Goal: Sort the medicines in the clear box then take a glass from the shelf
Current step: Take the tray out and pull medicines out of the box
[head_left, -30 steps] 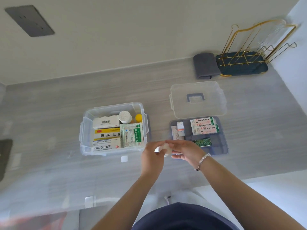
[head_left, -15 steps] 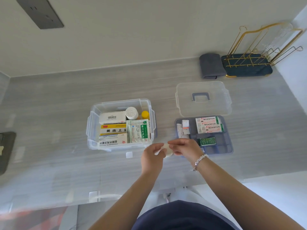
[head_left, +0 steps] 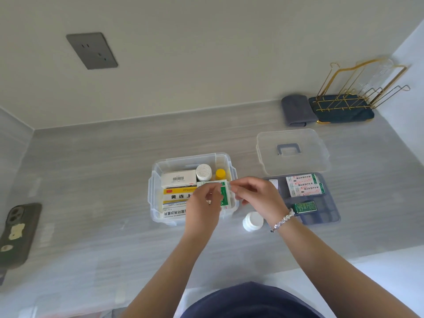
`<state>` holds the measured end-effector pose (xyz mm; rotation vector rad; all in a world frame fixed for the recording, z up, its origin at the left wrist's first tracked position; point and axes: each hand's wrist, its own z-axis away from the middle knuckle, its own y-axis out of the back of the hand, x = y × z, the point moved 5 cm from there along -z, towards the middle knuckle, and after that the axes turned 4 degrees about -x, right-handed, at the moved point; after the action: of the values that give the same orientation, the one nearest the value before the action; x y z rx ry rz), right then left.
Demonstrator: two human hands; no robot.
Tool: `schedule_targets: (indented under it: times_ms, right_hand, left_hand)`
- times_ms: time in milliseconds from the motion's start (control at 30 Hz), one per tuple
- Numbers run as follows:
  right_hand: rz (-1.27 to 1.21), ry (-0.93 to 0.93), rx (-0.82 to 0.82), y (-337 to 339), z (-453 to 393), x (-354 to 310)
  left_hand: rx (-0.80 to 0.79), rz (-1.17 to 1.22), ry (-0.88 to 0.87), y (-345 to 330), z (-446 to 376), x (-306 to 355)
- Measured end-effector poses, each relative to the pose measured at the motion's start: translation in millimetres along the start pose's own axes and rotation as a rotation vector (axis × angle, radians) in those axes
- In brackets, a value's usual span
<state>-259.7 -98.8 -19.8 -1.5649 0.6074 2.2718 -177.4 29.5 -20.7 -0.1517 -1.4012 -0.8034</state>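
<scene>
Your left hand [head_left: 203, 203] and right hand [head_left: 254, 196] each pinched an edge of the green-and-white sachet [head_left: 223, 195] over the clear box [head_left: 158, 180], likely to seat it upright; the glass [head_left: 376, 74] sat on the gold rack [head_left: 339, 97]

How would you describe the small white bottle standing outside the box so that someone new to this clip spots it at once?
Start at the clear box in the middle of the grey counter, then look to its near right corner. The small white bottle stands there on the bare counter, just under the right hand and left of the grey tray. Unlike the other medicines, it sits in no container.
</scene>
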Motion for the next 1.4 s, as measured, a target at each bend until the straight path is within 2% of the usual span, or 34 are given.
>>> schedule_targets:
  times_ms: [100, 233, 433, 633, 867, 1233, 1400]
  right_hand:
    - [0.041, 0.012, 0.036, -18, -9, -2]
    - [0.473, 0.147, 0.105, -39, -21, -1]
    - [0.868, 0.095, -0.098, -70, -41, 14]
    - [1.105, 0.005, -0.199, -83, -60, 14]
    - [1.108, -0.129, -0.348, -80, -87, 7]
    - [1.097, -0.085, -0.416, -76, -93, 7]
    - [1.068, -0.031, -0.387, -71, -91, 4]
  left_hand:
    - [-0.054, -0.068, 0.04, 14, -16, -11]
    - [-0.135, -0.23, 0.157, 33, -39, -36]
    - [-0.361, -0.311, 0.234, 29, -62, -56]
    - [-0.342, -0.182, 0.322, 30, -77, -68]
    - [-0.317, -0.03, 0.416, 32, -83, -80]
    - [-0.355, 0.008, 0.356, 34, -81, -80]
    - [-0.386, 0.051, 0.312, 37, -80, -77]
